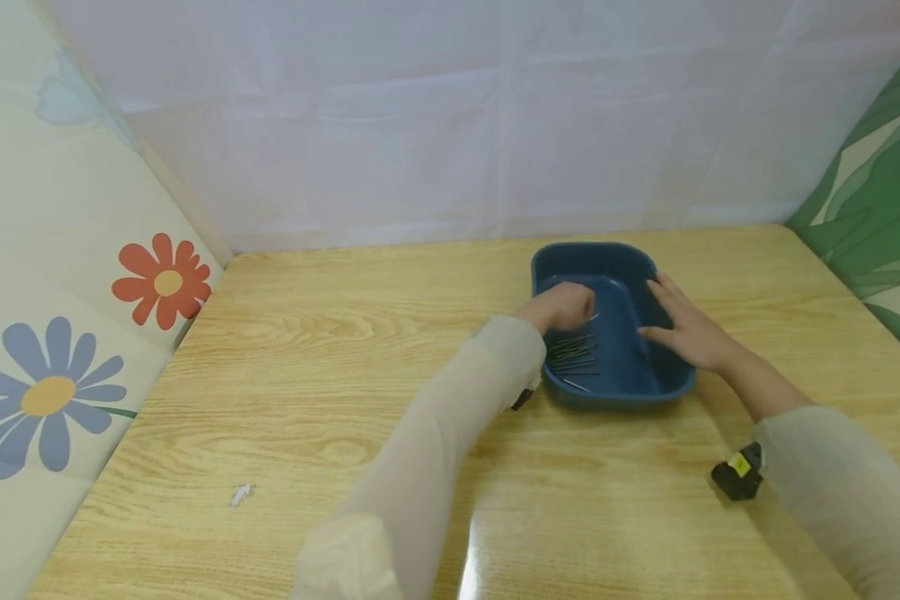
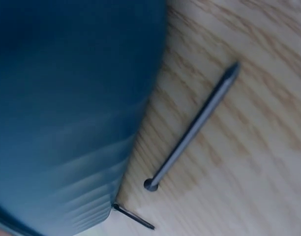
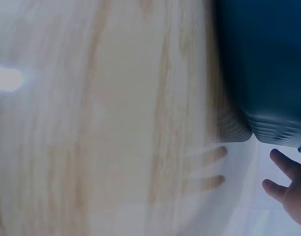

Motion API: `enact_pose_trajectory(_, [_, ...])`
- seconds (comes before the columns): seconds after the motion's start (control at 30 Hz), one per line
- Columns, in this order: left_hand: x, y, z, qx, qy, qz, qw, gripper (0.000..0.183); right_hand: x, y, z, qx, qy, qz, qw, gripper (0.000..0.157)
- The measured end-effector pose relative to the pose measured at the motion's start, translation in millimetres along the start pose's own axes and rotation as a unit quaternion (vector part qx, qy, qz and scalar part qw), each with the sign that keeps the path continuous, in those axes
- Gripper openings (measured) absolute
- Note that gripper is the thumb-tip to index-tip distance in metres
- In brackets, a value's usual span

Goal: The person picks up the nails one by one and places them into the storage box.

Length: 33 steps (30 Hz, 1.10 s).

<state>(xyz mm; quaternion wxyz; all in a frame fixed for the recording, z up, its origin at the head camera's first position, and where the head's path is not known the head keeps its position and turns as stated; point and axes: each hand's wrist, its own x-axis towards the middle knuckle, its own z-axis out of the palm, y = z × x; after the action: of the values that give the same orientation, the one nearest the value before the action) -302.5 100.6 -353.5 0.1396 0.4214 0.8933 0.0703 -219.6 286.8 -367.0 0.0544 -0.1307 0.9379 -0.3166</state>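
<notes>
A dark blue plastic basin (image 1: 615, 400) stands on the wooden table, several thin dark nails (image 1: 573, 354) lying in its left part. My left hand (image 1: 566, 305) reaches over the left rim into the basin, its fingers curled down; the fingertips are hidden, so whether they pinch a nail cannot be told. A short light streak shows beside it. On the basin's right side my right hand (image 1: 686, 329) rests at the rim with fingers spread, holding nothing. In the left wrist view, one nail (image 2: 195, 128) lies on the table beside the basin, a second nail (image 2: 133, 216) further off.
The wooden table (image 1: 307, 358) meets a white cloth backdrop (image 1: 420, 150) at the back. Flower-patterned panels (image 1: 52, 208) stand at the left and right. A small white mark (image 1: 242, 494) shows at the table's front left. Black wrist cameras (image 1: 738, 472) sit under the sleeves.
</notes>
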Motion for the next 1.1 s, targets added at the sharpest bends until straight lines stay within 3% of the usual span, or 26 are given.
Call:
enact_pose_trajectory(0.47, [5.8, 5.9, 7.9, 0.043, -0.052, -0.050, 0.9965, 0.026, 0.4, -0.6, -0.1, 0.005, -0.004, 0.001, 1.000, 0.075])
enact_pose_trajectory(0.87, [0.0, 9.4, 6.5, 0.014, -0.068, -0.098, 0.9928, 0.026, 0.3, 1.0, 0.5, 0.013, 0.002, 0.005, 1.000, 0.073])
enact_pose_trajectory(1.1, [1.5, 8.7, 5.6, 0.022, -0.063, -0.086, 0.9941, 0.028, 0.6, 2.0, 0.2, 0.014, 0.001, 0.003, 1.000, 0.073])
